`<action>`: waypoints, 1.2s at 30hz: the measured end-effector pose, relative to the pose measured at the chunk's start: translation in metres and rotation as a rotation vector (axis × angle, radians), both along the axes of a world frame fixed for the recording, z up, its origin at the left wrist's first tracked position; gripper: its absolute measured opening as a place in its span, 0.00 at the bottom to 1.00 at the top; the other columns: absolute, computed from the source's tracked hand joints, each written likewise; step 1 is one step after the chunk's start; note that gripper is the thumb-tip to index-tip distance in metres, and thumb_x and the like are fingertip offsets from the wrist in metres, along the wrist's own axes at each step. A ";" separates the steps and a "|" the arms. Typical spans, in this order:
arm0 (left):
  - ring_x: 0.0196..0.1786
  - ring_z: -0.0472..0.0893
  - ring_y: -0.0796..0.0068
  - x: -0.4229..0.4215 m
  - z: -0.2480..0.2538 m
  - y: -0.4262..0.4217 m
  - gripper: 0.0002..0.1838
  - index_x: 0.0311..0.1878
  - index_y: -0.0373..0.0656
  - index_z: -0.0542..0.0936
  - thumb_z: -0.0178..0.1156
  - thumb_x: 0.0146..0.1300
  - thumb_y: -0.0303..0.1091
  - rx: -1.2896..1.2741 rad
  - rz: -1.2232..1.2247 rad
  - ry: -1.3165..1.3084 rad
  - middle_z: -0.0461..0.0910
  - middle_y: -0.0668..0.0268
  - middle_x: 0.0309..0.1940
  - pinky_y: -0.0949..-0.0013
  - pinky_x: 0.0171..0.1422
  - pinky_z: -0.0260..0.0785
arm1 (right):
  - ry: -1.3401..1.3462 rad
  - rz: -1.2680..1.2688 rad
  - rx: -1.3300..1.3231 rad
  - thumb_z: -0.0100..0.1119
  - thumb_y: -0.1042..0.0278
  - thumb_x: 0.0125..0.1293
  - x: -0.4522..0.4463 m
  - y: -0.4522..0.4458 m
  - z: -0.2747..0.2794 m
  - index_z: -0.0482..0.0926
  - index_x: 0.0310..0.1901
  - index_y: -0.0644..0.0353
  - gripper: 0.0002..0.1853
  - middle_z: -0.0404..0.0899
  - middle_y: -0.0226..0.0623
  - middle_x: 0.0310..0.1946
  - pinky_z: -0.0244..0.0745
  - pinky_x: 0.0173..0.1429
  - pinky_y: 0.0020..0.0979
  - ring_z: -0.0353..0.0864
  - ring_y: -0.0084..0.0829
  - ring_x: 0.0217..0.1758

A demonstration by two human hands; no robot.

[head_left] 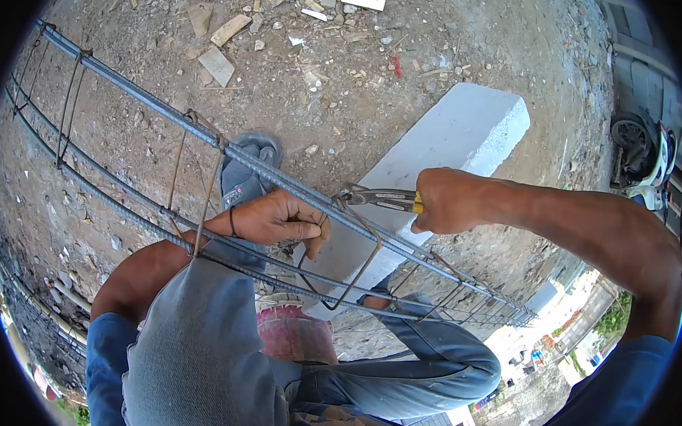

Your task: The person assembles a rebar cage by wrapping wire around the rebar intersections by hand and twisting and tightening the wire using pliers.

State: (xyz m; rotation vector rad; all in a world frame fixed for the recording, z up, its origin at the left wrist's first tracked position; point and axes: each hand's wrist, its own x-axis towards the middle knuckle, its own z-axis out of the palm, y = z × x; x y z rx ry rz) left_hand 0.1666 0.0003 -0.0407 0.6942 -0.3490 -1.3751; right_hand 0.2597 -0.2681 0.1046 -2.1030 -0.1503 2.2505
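My right hand is closed around the yellow handles of a pair of pliers. Their jaws meet the upper bar of a long rebar cage, where a bent stirrup crosses it. Just left of the jaws, my left hand reaches in between the bars. Its thumb and fingers are curled together, and whatever they pinch is too small to make out. A dark band circles the left wrist. The cage runs from upper left to lower right, across my legs.
A pale concrete block lies beneath the cage. Below my left hand is a pink bucket. Broken tile pieces and stones litter the dirt ground. A motorcycle stands at the right by a wall.
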 end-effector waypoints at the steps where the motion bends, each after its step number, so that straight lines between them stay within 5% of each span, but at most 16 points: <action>1: 0.41 0.85 0.73 0.000 0.000 0.001 0.09 0.46 0.33 0.78 0.48 0.77 0.26 0.005 0.003 -0.004 0.83 0.62 0.35 0.69 0.48 0.76 | 0.065 -0.144 -0.056 0.69 0.63 0.64 -0.012 0.002 0.007 0.81 0.35 0.76 0.18 0.80 0.52 0.24 0.78 0.34 0.43 0.82 0.45 0.24; 6: 0.41 0.84 0.75 0.006 0.002 0.002 0.09 0.46 0.33 0.77 0.48 0.77 0.26 0.006 -0.004 -0.029 0.83 0.62 0.35 0.70 0.46 0.75 | 0.220 -0.457 -0.114 0.66 0.67 0.66 -0.021 -0.006 0.021 0.80 0.37 0.72 0.13 0.81 0.49 0.24 0.79 0.36 0.44 0.82 0.46 0.25; 8: 0.41 0.84 0.74 0.005 0.005 0.003 0.09 0.46 0.32 0.78 0.48 0.77 0.26 0.027 -0.008 -0.045 0.83 0.62 0.35 0.69 0.47 0.76 | -0.402 0.160 0.125 0.63 0.70 0.67 -0.022 -0.012 0.022 0.81 0.35 0.69 0.09 0.83 0.52 0.27 0.80 0.42 0.46 0.85 0.51 0.33; 10: 0.41 0.84 0.74 0.003 0.006 0.004 0.09 0.46 0.32 0.77 0.49 0.77 0.27 0.013 0.010 -0.029 0.83 0.62 0.36 0.69 0.47 0.76 | -0.607 0.351 0.096 0.62 0.70 0.67 -0.022 -0.008 0.026 0.82 0.36 0.69 0.09 0.84 0.58 0.33 0.78 0.48 0.48 0.84 0.57 0.43; 14: 0.41 0.84 0.72 0.000 0.004 0.003 0.09 0.46 0.31 0.77 0.50 0.77 0.27 0.008 0.029 -0.009 0.83 0.60 0.37 0.68 0.49 0.77 | -0.306 0.130 0.079 0.61 0.68 0.67 -0.027 -0.019 0.024 0.84 0.37 0.74 0.13 0.84 0.62 0.35 0.80 0.49 0.47 0.87 0.53 0.43; 17: 0.41 0.84 0.72 -0.003 -0.001 0.000 0.09 0.46 0.31 0.77 0.50 0.77 0.27 0.001 0.045 -0.041 0.84 0.60 0.37 0.68 0.49 0.77 | 0.055 0.010 0.013 0.62 0.65 0.67 0.001 -0.006 0.024 0.80 0.30 0.75 0.16 0.81 0.58 0.24 0.76 0.40 0.48 0.84 0.54 0.31; 20: 0.41 0.84 0.72 -0.005 -0.001 0.000 0.09 0.46 0.32 0.78 0.50 0.77 0.27 0.004 0.056 -0.033 0.84 0.60 0.37 0.68 0.48 0.77 | 0.073 0.137 -0.062 0.63 0.65 0.67 0.019 0.004 0.019 0.80 0.30 0.75 0.17 0.82 0.57 0.25 0.76 0.38 0.46 0.85 0.50 0.31; 21: 0.41 0.84 0.72 -0.004 0.000 0.001 0.09 0.46 0.32 0.78 0.50 0.77 0.27 0.012 0.065 -0.033 0.84 0.60 0.37 0.68 0.48 0.77 | -0.122 0.335 0.187 0.63 0.68 0.64 0.010 -0.013 0.004 0.81 0.29 0.71 0.13 0.84 0.52 0.27 0.77 0.36 0.43 0.86 0.47 0.31; 22: 0.41 0.84 0.72 -0.002 0.001 0.001 0.09 0.46 0.32 0.78 0.50 0.77 0.27 -0.002 0.067 -0.059 0.84 0.60 0.36 0.68 0.48 0.76 | -0.119 0.350 0.198 0.63 0.68 0.64 0.007 -0.017 0.004 0.81 0.29 0.71 0.13 0.84 0.52 0.27 0.77 0.36 0.43 0.86 0.47 0.31; 24: 0.41 0.84 0.73 -0.001 0.001 0.001 0.09 0.46 0.32 0.78 0.50 0.77 0.27 -0.005 0.096 -0.074 0.84 0.60 0.36 0.68 0.48 0.76 | -0.584 0.541 0.378 0.62 0.73 0.61 -0.012 -0.017 0.009 0.82 0.30 0.65 0.06 0.84 0.50 0.27 0.79 0.33 0.40 0.87 0.43 0.32; 28: 0.41 0.82 0.74 -0.006 -0.004 0.004 0.10 0.46 0.33 0.79 0.50 0.77 0.29 -0.053 0.095 -0.165 0.84 0.61 0.35 0.68 0.50 0.72 | -0.833 0.831 0.073 0.61 0.74 0.57 -0.061 -0.015 0.010 0.80 0.33 0.65 0.04 0.82 0.51 0.27 0.83 0.42 0.39 0.87 0.41 0.34; 33: 0.43 0.84 0.73 -0.019 -0.014 0.004 0.12 0.52 0.33 0.79 0.54 0.77 0.33 -0.073 0.132 -0.029 0.84 0.60 0.38 0.69 0.49 0.75 | -1.042 0.479 0.014 0.60 0.73 0.63 -0.091 -0.048 0.059 0.78 0.53 0.69 0.17 0.84 0.45 0.30 0.81 0.40 0.36 0.87 0.39 0.34; 35: 0.44 0.84 0.73 -0.028 -0.018 0.014 0.14 0.53 0.34 0.79 0.54 0.77 0.35 0.065 0.185 0.045 0.84 0.61 0.39 0.68 0.50 0.75 | -1.096 -0.111 -0.068 0.58 0.73 0.69 -0.114 -0.040 0.105 0.74 0.61 0.69 0.20 0.82 0.38 0.28 0.79 0.40 0.33 0.85 0.33 0.33; 36: 0.45 0.85 0.73 -0.030 -0.019 0.022 0.15 0.55 0.34 0.80 0.55 0.77 0.37 0.205 0.240 0.126 0.85 0.61 0.40 0.68 0.51 0.76 | -1.123 -0.114 -0.071 0.58 0.73 0.69 -0.134 -0.037 0.121 0.74 0.61 0.69 0.20 0.82 0.38 0.28 0.79 0.40 0.33 0.85 0.33 0.33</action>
